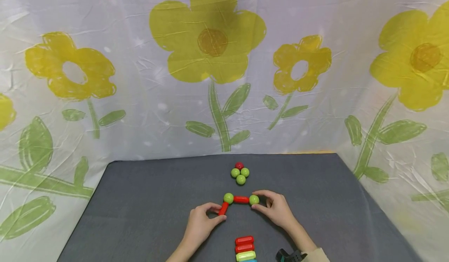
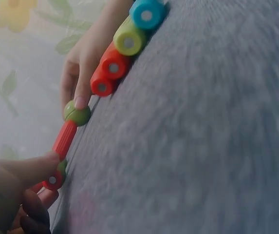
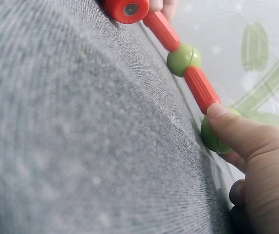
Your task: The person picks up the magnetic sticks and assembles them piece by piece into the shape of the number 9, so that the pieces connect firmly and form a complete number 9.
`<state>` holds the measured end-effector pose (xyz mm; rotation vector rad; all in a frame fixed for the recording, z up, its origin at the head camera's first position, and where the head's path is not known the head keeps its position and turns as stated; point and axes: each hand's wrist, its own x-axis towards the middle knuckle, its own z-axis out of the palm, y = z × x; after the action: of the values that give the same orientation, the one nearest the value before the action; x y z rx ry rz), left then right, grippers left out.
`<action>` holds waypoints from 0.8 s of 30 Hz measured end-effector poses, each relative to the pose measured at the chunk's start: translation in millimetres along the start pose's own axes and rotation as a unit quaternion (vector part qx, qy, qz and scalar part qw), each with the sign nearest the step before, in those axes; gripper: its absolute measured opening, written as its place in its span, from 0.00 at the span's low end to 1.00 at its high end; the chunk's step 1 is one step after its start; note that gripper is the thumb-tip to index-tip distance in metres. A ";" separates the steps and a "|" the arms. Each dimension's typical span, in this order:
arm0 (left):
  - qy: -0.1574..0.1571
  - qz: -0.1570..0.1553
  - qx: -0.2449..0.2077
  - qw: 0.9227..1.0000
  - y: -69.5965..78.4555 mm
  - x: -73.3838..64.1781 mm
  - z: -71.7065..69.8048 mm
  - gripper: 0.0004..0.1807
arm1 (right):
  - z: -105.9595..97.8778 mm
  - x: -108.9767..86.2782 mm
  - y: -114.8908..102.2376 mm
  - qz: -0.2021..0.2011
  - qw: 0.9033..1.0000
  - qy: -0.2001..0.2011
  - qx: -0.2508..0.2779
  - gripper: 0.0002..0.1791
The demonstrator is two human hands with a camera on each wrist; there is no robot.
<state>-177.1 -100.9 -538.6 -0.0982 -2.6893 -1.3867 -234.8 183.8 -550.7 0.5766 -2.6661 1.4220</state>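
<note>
Two red rods and two green balls form a bent chain on the dark cloth. My left hand (image 1: 201, 223) pinches the lower-left red rod (image 1: 223, 208) between thumb and fingers. That rod meets a green ball (image 1: 228, 198) at the bend. From there another red rod (image 1: 241, 199) runs right to a second green ball (image 1: 254, 199), which my right hand (image 1: 277, 209) pinches. Thumb and ball show closely in the right wrist view, where the green ball (image 3: 212, 136) is partly covered. A metal disc marks the free end of the left rod (image 2: 53, 180) in the left wrist view.
Beyond the chain sit a red ball (image 1: 239, 165) and several green balls (image 1: 241, 179) in a cluster. Near the front edge lie red rods (image 1: 244, 240), a yellow-green rod (image 1: 246, 256) and a blue rod (image 1: 250, 260) in a row. A flowered curtain (image 1: 140, 98) hangs behind the table.
</note>
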 end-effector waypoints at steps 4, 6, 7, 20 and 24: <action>-0.011 -0.012 0.020 1.000 4.6 0.4 6.4 0.19 | -0.1 0.2 -0.4 0.002 1.000 0.001 -0.001 0.22; -0.017 -0.014 0.026 0.999 6.5 0.6 8.6 0.19 | 0.1 0.1 -0.3 0.003 1.000 0.000 -0.002 0.22; -0.019 -0.013 0.029 0.999 7.2 0.7 9.4 0.20 | 0.2 0.0 -0.3 0.004 1.000 -0.001 -0.003 0.22; -0.029 0.009 0.018 0.999 6.8 7.8 0.7 0.26 | 1.7 0.1 1.0 -0.005 1.000 0.004 0.001 0.22; -0.081 0.051 0.030 0.995 0.3 20.9 -11.2 0.38 | 1.4 0.0 1.3 -0.008 1.000 0.005 0.002 0.22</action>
<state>-197.0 -109.8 -529.2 -0.3527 -2.8084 -1.3221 -235.1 183.3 -552.6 0.5874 -2.6455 1.4222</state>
